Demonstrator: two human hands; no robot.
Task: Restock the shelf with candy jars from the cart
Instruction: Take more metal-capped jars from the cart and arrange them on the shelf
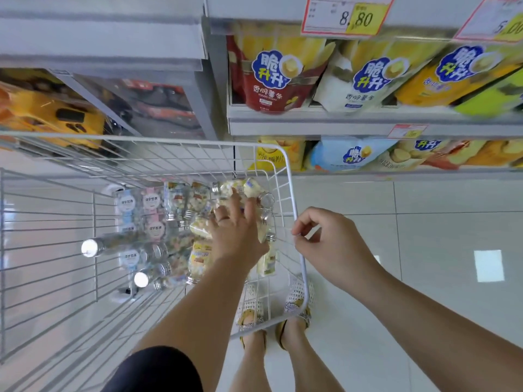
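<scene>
The left hand's (237, 226) fingers (233, 195) reach out spread and fairly straight, their tips on the clear, silver-capped candy jars (181, 199) heaped in the middle of the frame, though I cannot tell whether any jar is gripped. The right hand (328, 240), just right of centre, has curled fingers, with thumb and forefinger pinching the white rim of the wire cart (198, 158) that holds the jars. The shelf (311, 120) in the upper right carries bags of potato sticks (268, 77) under a yellow price tag (348, 15).
</scene>
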